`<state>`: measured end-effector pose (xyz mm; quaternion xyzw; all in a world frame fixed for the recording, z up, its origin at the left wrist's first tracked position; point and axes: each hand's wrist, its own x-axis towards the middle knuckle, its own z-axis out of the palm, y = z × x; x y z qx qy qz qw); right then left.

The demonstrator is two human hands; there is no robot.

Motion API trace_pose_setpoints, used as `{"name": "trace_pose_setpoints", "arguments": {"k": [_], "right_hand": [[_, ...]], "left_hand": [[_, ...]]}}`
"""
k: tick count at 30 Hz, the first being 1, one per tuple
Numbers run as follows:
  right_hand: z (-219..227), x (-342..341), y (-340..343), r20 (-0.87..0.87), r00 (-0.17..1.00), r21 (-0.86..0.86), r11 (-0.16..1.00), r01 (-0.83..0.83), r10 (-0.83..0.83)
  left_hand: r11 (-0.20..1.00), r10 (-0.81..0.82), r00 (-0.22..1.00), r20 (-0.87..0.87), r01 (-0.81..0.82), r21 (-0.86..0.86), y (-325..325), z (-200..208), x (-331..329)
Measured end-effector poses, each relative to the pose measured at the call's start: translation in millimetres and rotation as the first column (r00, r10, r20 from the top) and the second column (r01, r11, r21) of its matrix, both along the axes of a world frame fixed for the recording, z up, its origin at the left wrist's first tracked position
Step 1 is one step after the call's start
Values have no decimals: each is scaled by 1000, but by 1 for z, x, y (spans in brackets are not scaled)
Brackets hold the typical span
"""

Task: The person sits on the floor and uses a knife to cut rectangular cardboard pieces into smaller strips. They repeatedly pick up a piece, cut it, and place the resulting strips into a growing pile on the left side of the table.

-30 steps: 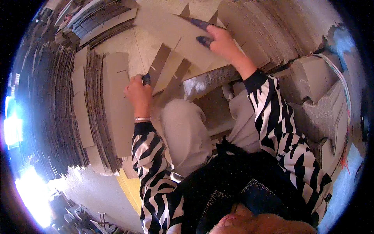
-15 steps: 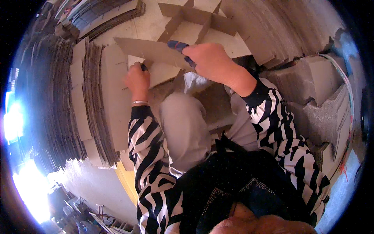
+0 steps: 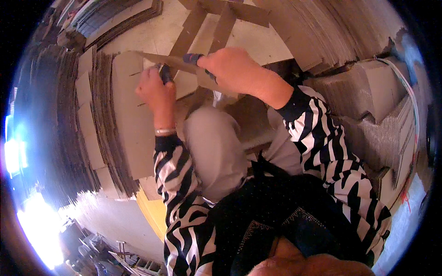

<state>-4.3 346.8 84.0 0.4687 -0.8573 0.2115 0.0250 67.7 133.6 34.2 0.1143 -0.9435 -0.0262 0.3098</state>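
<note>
A brown cardboard strip point(image 3: 178, 62) stretches between my hands above the pale work surface. My right hand point(image 3: 232, 70), with dark covers on its fingertips, is closed on the strip's right part. Near the strip's left end, my left hand point(image 3: 156, 91) has curled fingers, one with a dark cover; the strip appears pinched there, though the contact is partly hidden. Just beyond the hands stands a partition of interlocked cardboard strips point(image 3: 224, 26), its slats crossing upright. Under my right hand, more cardboard and a small white piece point(image 3: 220, 97) show in part.
Tall stacks of flat cardboard point(image 3: 48, 119) line the left side, with slotted sheets point(image 3: 133, 119) beside my left arm. More cardboard piles point(image 3: 338, 34) rise at the far right, and bundled cardboard point(image 3: 368, 94) lies at right. Another stack point(image 3: 122, 23) sits at the far left.
Both hands have shifted slightly left, and the strip between them has turned and shows less of its face. The partition beyond appears farther up in the view.
</note>
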Motion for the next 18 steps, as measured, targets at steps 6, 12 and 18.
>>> {"name": "trace_pose_setpoints", "arguments": {"k": [6, 12, 18], "right_hand": [[12, -14, 1, -8, 1000, -49, 999, -5, 4], [-17, -10, -4, 65, 990, -88, 989, -119, 125], [-47, 6, 4, 56, 998, 19, 999, -32, 31]], "left_hand": [[972, -208, 823, 529, 113, 207, 15, -1, 36], [968, -210, 871, 444, 120, 222, 9, -12, 36], [994, -100, 811, 576, 52, 99, 29, 0, 22]]}}
